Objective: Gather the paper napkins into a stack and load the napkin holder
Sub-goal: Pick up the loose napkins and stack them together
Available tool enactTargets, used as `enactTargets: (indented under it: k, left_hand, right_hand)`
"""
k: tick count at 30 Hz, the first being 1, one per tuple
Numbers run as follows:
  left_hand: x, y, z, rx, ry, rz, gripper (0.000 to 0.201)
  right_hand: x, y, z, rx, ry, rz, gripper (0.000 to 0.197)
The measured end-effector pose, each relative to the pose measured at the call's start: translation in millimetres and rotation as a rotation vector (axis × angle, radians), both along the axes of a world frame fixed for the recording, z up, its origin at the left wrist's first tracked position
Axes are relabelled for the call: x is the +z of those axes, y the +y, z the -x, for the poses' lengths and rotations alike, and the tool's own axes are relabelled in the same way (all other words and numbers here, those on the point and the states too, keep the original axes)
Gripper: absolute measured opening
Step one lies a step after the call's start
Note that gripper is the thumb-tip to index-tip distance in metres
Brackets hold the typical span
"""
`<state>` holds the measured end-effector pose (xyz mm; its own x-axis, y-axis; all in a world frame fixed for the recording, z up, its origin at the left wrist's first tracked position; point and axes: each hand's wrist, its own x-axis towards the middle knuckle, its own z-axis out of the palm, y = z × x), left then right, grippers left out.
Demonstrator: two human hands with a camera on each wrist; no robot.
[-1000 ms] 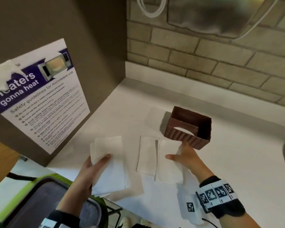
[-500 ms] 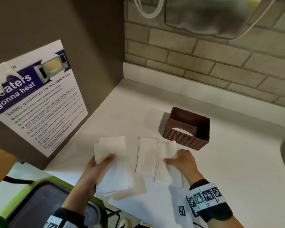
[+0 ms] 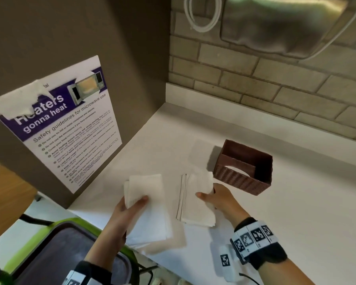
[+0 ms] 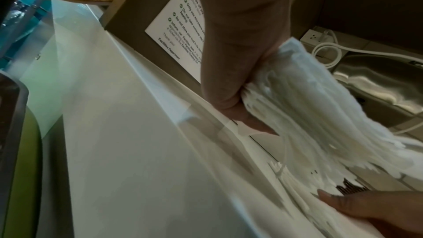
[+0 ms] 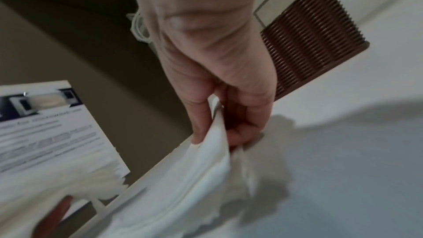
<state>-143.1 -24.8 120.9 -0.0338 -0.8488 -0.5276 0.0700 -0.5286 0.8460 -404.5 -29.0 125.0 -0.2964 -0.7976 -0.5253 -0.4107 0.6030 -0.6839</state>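
My left hand (image 3: 130,206) grips a thick stack of white napkins (image 3: 150,204) just above the white counter, thumb on top; its layered edges show in the left wrist view (image 4: 325,108). My right hand (image 3: 212,197) pinches a smaller pile of napkins (image 3: 195,198), thumb on top and fingers under its right edge, as the right wrist view shows (image 5: 213,144). One more napkin (image 3: 199,153) lies flat left of the brown ribbed napkin holder (image 3: 245,167), which stands just beyond my right hand. The holder looks empty inside.
A dark panel with a microwave safety poster (image 3: 66,124) stands on the left. A brick wall (image 3: 275,83) runs behind the counter (image 3: 296,202), with a steel appliance and white cable above. A green-rimmed tray (image 3: 70,247) sits below the counter's near edge.
My right hand has slid the right-hand napkin leftwards over the one beside it and now pinches the pile. The left hand's stack has barely moved.
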Motion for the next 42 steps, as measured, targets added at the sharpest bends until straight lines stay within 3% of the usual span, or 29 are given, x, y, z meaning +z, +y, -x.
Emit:
enactTargets:
  k: [4,8,14,17,19,21,23,25,27,30,38,40,42]
  left_hand:
    - [3.1,2.3,-5.8,0.042,0.015,-0.001,0.036]
    - [4.4,4.1,-6.1,0.053,0.015,-0.001,0.034]
    - [5.7,2.9,-6.3,0.038,0.01,0.012,0.036]
    - [3.6,2.4,-8.9,0.042,0.001,0.013,0.037]
    - [1.7,2.2,-10.2,0.037,0.001,0.015,0.038]
    - [0.6,1.9,-10.2,0.025,0.004,0.016,0.039]
    - [0.5,1.0,-9.6,0.016,0.008,0.026,0.038]
    - [-1.8,-0.4,-9.5,0.009,0.006,0.032,0.039]
    - [-3.3,-2.2,-8.4,0.002,0.011,0.036,0.041]
    - [-4.1,-5.9,-6.5,0.006,0.035,0.037,0.038]
    - [-0.3,-17.3,-20.1,0.105,0.085,0.094,0.04]
    - [1.1,-20.5,-21.1,0.107,0.048,0.15,0.042]
    - [3.5,-24.3,-17.1,0.07,-0.005,0.197,0.043]
  right_hand:
    - [2.3,0.8,5.6,0.12,0.32,-0.028,0.055]
    - [4.9,-1.2,5.4,0.197,0.452,-0.05,0.064]
    - [-4.0,-3.0,4.8,0.139,0.362,0.011,0.048]
    - [-5.5,-5.2,8.6,0.025,0.098,0.047,0.043]
    - [-5.8,-6.6,6.9,0.03,0.014,0.027,0.044]
    - [-4.3,-6.3,2.8,0.161,0.158,-0.037,0.049]
    - [2.1,-7.1,-1.1,0.302,0.422,-0.071,0.062]
    - [9.9,-11.5,-4.2,0.379,0.611,-0.007,0.074]
    - [12.3,-20.1,-9.6,0.487,0.674,0.117,0.079]
    - [7.2,-38.2,-19.9,0.682,0.651,0.196,0.085]
    - [19.1,-64.1,-27.0,0.812,0.62,-0.071,0.09]
    - [30.2,-51.7,-23.7,0.83,0.534,-0.052,0.079]
    - [51.6,-31.7,-16.6,0.874,0.416,-0.005,0.054]
